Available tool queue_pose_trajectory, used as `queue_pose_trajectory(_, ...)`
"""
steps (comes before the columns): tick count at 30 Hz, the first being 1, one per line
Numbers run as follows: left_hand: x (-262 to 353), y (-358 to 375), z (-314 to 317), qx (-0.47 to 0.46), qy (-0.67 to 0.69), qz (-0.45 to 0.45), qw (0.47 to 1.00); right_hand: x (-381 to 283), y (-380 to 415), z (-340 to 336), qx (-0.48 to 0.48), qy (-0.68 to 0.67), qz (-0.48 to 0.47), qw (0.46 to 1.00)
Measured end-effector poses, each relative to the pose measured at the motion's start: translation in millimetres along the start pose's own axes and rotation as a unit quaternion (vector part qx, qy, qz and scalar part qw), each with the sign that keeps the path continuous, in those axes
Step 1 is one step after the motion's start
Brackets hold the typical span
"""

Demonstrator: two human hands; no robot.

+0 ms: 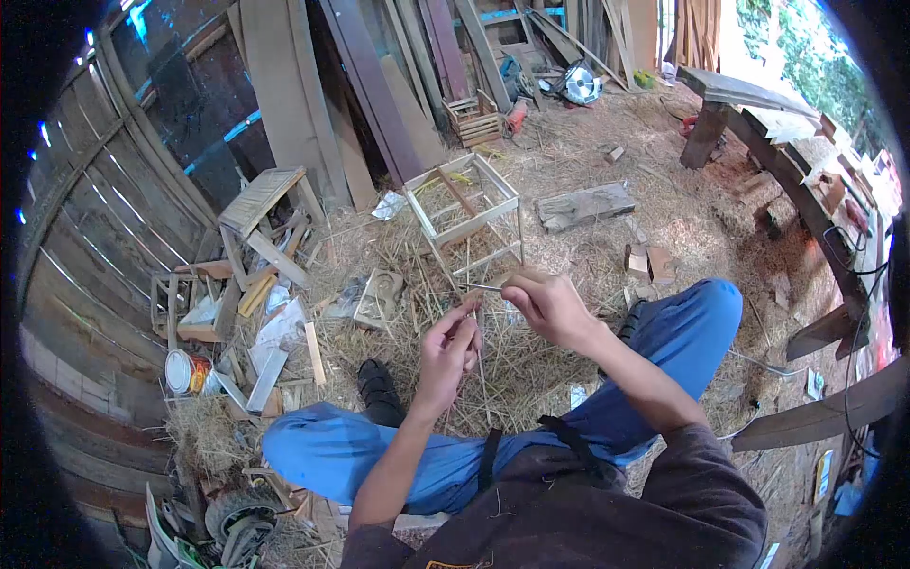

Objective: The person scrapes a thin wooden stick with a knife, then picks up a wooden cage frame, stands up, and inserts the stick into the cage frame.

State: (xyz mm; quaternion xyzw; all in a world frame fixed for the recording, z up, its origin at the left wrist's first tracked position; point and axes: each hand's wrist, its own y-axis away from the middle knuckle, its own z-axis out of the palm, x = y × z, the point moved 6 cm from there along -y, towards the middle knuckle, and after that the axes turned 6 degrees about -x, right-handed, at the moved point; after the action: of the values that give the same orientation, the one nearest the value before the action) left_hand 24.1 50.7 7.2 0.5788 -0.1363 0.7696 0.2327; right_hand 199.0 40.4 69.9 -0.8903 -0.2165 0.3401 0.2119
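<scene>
Near the middle of the view, my right hand (548,308) is closed round a thin metal tool (482,286) whose shaft points left. Just left of it and slightly lower, my left hand (449,349) has its fingers pinched together at a small light-brown piece (472,298), too small to make out. The tool's tip lies just above the left fingertips; whether it touches the piece is unclear. Beyond both hands stands a light wooden frame (463,229) with thin legs and a darker slat across it.
A wooden stool (263,201) and scrap wood lie at the left by a paint can (178,371). A thick plank (585,206) rests on the straw-covered ground. Boards lean on the back wall near a circular saw (580,83). A long bench (791,142) runs along the right.
</scene>
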Motion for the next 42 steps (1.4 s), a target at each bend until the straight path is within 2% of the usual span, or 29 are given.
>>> queue_pose_trajectory(2,2,-3,-2,0.012,-0.106,0.079,0.991,11,2,2,-0.006,0.009,0.039,0.999)
queue_pose_trajectory(4,6,-1,1,0.024,-0.208,0.152,0.966,18,0,-9,0.029,0.013,0.068,0.997)
queue_pose_trajectory(7,8,1,4,0.015,-0.227,0.120,0.966,30,5,-8,0.044,0.000,0.108,0.993)
queue_pose_trajectory(10,8,1,5,0.013,-0.217,0.119,0.969,6,10,21,-0.030,0.033,0.029,0.999)
queue_pose_trajectory(11,7,0,5,0.011,-0.201,0.115,0.973,-2,8,22,-0.009,0.041,-0.002,0.999)
queue_pose_trajectory(14,3,-1,4,0.010,-0.172,0.098,0.980,17,2,5,0.083,0.025,0.063,0.994)
queue_pose_trajectory(15,5,-1,5,0.012,-0.173,0.091,0.981,31,1,3,0.065,0.063,0.122,0.988)
queue_pose_trajectory(18,3,1,5,0.021,-0.183,0.099,0.978,6,12,21,0.053,0.077,0.008,0.996)
queue_pose_trajectory(22,9,-2,3,0.031,-0.184,0.101,0.977,20,1,17,0.082,0.069,0.086,0.990)
queue_pose_trajectory(23,10,0,5,0.026,-0.169,0.086,0.981,36,-3,12,0.047,0.061,0.169,0.983)
queue_pose_trajectory(26,1,-3,1,0.037,-0.190,0.096,0.976,22,15,30,0.063,0.073,0.061,0.993)
queue_pose_trajectory(30,-1,-8,0,0.031,-0.170,0.126,0.977,14,5,27,0.053,0.074,0.047,0.995)
queue_pose_trajectory(31,-1,-8,1,0.032,-0.178,0.126,0.975,26,0,17,0.059,0.078,0.125,0.987)
queue_pose_trajectory(34,-10,-8,0,0.024,-0.184,0.109,0.976,12,9,15,0.059,0.064,0.106,0.991)
queue_pose_trajectory(35,-13,-9,-1,0.021,-0.178,0.108,0.978,6,16,30,0.052,0.075,0.025,0.996)
queue_pose_trajectory(38,-10,-12,2,0.018,-0.138,0.105,0.985,19,8,28,0.071,0.059,0.053,0.994)
queue_pose_trajectory(39,-9,-11,3,0.018,-0.119,0.102,0.987,23,0,12,0.092,0.101,0.103,0.985)
queue_pose_trajectory(42,-4,-6,6,0.002,-0.203,0.073,0.976,33,3,-3,0.096,0.117,0.124,0.981)
